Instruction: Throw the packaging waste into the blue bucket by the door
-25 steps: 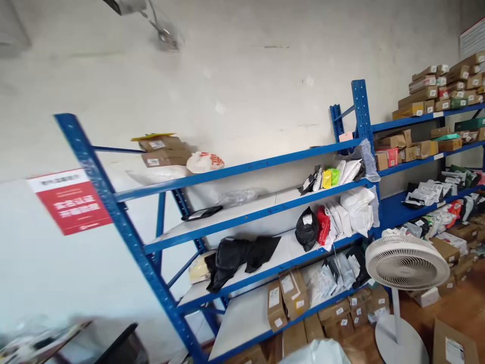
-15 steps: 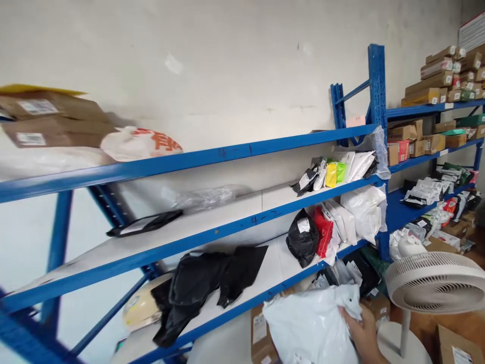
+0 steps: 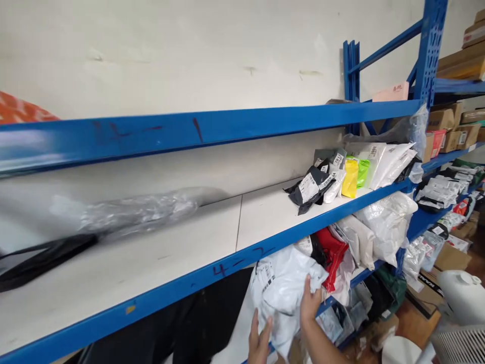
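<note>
A clear plastic wrap (image 3: 140, 212) lies on the shelf (image 3: 182, 253) far up-left of the fingers. The left hand (image 3: 259, 344) presses open fingers flat against the white parcel bag (image 3: 282, 288), low on its front. The right hand (image 3: 310, 303) grips its right edge (thumb side hidden). Just right sits a red packet (image 3: 333, 247).

A: Rack noted: blue steel shelving frame (image 3: 242, 119), white shelf boards (image 3: 159, 253). Front beam of the middle level carries handwritten "4-2".

B: Contents of that level?

A: Crumpled clear plastic film (image 3: 136, 212) at left, blurred. At right, a leaning row: black mailer pouch (image 3: 308, 187), yellow pouch (image 3: 349, 178), green pouch (image 3: 362, 172), white mailer bags (image 3: 390, 163).

B: Next level down?

A: Red pouch (image 3: 333, 247), white bags beside it. Brown cardboard boxes (image 3: 447, 126) on the neighbouring rack.
</note>
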`<state>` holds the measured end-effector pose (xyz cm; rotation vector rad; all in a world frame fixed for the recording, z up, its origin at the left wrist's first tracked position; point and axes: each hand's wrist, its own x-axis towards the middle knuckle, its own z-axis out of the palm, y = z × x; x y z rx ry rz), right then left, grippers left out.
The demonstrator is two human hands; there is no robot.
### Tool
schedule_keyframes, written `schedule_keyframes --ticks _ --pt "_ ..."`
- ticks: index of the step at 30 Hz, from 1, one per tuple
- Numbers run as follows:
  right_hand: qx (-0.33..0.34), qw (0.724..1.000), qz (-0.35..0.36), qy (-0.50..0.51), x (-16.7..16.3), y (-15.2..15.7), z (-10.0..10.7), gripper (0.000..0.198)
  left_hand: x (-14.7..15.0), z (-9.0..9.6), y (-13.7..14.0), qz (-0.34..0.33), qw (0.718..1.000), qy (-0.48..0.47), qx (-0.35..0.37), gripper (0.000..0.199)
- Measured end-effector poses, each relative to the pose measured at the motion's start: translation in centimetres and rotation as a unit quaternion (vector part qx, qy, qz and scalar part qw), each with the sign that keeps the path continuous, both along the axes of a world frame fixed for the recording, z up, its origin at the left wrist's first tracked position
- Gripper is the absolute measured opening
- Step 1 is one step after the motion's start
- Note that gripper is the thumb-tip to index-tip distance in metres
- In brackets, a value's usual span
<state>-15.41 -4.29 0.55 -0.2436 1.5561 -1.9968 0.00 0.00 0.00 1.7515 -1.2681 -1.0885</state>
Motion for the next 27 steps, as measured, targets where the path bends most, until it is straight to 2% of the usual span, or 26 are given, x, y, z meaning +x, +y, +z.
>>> schedule_keyframes --ticks 2,4,6,8,10,12,14,17,20,22,24,27 --pt "-0.018 0.999 0.036 0.005 1.1 0.1 -1.6 0.091 -1.4 0.3 -3.7 0.003 0.999 -0.035 0.037 0.081" --pt "-0.058 0.995 0.080 0.023 1.4 0.7 -2.5 0.072 -2.2 0.5 -5.7 0.006 0.995 -0.093 0.044 0.089" --pt "-0.088 0.987 0.123 0.050 0.5 1.2 -2.9 0.055 -2.1 0.6 -6.6 0.001 0.992 -0.121 0.028 0.094" --pt "-0.083 0.984 0.143 0.067 -1.0 1.4 -3.3 0.047 -1.3 0.2 -6.9 -0.013 0.994 -0.108 0.005 0.097" --pt "-0.032 0.992 0.098 0.073 -2.6 1.0 -4.0 0.046 -0.3 -0.6 -7.1 -0.017 0.995 -0.096 -0.028 0.100" --pt "0.034 0.997 0.011 0.075 -3.8 0.1 -4.8 0.043 0.3 -2.2 -7.1 -0.008 0.992 -0.101 -0.079 0.105" --pt "0.072 0.993 -0.040 0.081 -4.4 -0.9 -5.6 0.042 0.5 -4.6 -6.8 -0.006 0.981 -0.121 -0.153 0.112" --pt "0.066 0.993 -0.023 0.094 -4.6 -2.5 -6.1 0.035 0.7 -8.8 -6.4 -0.032 0.953 -0.161 -0.254 0.117" --pt "0.061 0.991 -0.004 0.117 -5.1 -3.4 -5.8 0.027 1.6 -11.4 -7.3 -0.072 0.934 -0.195 -0.292 0.105" --pt "0.072 0.988 -0.010 0.134 -6.0 -3.5 -5.6 0.026 2.5 -11.4 -8.5 -0.123 0.929 -0.208 -0.280 0.098" --pt "0.091 0.985 -0.015 0.148 -7.1 -3.3 -5.7 0.032 3.1 -10.0 -9.2 -0.178 0.929 -0.215 -0.245 0.097" --pt "0.123 0.977 0.003 0.175 -8.0 -1.9 -7.1 0.043 3.0 -7.6 -7.7 -0.208 0.934 -0.217 -0.194 0.099"
